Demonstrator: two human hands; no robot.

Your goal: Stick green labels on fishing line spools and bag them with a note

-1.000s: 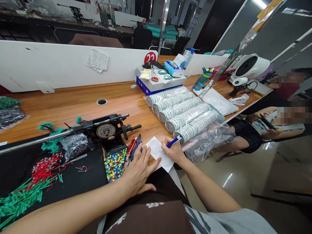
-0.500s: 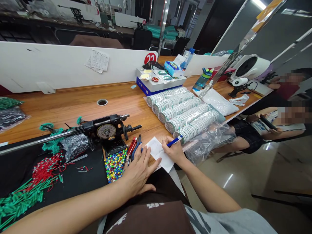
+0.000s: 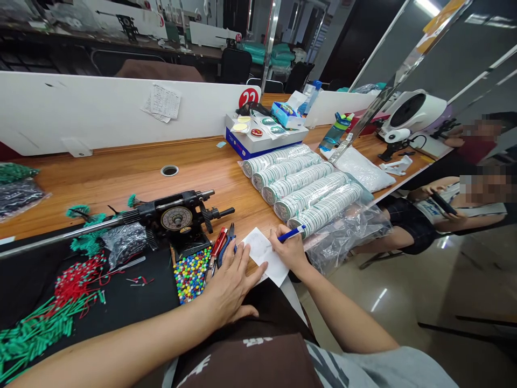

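A blue and white pen (image 3: 291, 234) is gripped in my right hand (image 3: 288, 250), which rests on a small white sheet of paper (image 3: 262, 249) at the table's front edge. Faint marks show on the paper; the pen's tip is hidden by my fingers. My left hand (image 3: 232, 280) lies flat with fingers spread, its fingertips at the paper's left side. Just beyond those fingers are blue-handled pliers (image 3: 226, 243) and a red-handled tool (image 3: 218, 242), partly covered by the hand. A tray of colourful beads (image 3: 191, 274) sits left of them.
A black geared machine (image 3: 177, 218) with a long rod stands on the left. Wrapped rolls of stacked discs (image 3: 299, 183) lie to the right, beside crumpled clear plastic (image 3: 347, 237). Red and green cords (image 3: 48, 318) cover the left mat. A seated person (image 3: 428, 215) is at the right.
The pen in my right hand has tilted slightly, its back end a little farther right. My left hand and the paper have stayed put.
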